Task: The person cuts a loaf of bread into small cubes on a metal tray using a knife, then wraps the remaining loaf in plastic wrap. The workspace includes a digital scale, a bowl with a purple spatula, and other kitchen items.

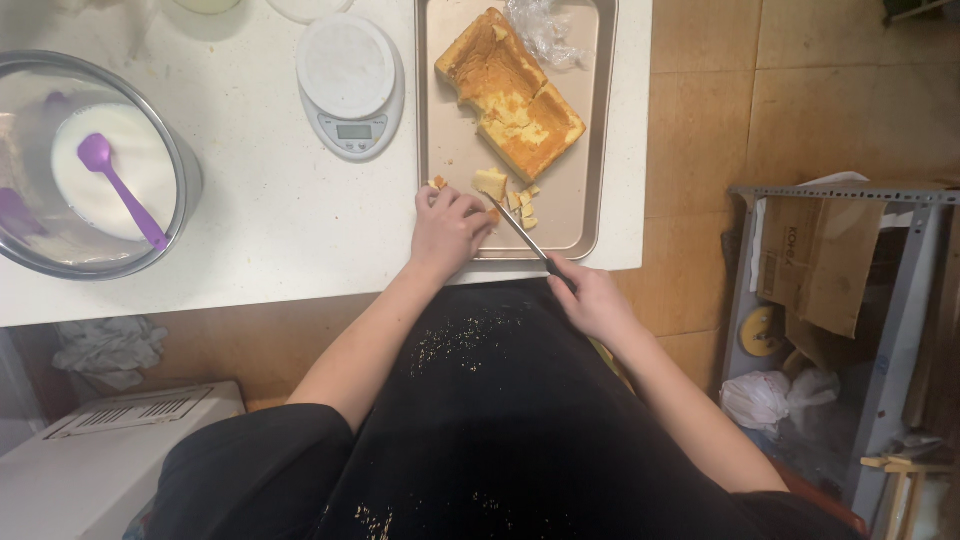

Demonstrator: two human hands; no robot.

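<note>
We look down at our two hands at the near end of a long metal tray (590, 120). Our right hand (592, 297) is closed around the handle of a knife (522, 233). The blade slants up and left into the tray, with its tip among the small cake cubes (520, 203) near the tray's near end. Our left hand (447, 226) rests curled on the near left corner of the tray, just beside the blade, with its fingers bent over some small pieces to keep them from sliding. One bigger pale piece (490, 182) lies just past our fingers.

The big cake (510, 95) lies farther up the tray, golden brown on top and pale yellow where it is torn. It is well apart from the knife. Some clear crumpled wrap (545, 30) sits at the far end of the tray.

The tray lies on a white surface (270, 220). To its left stands a round white scale (350, 85). Farther left is a big metal bowl (185, 165) of white cream, with a purple spatula (120, 185) in it. Crumbs dot our black apron (480, 400).
</note>
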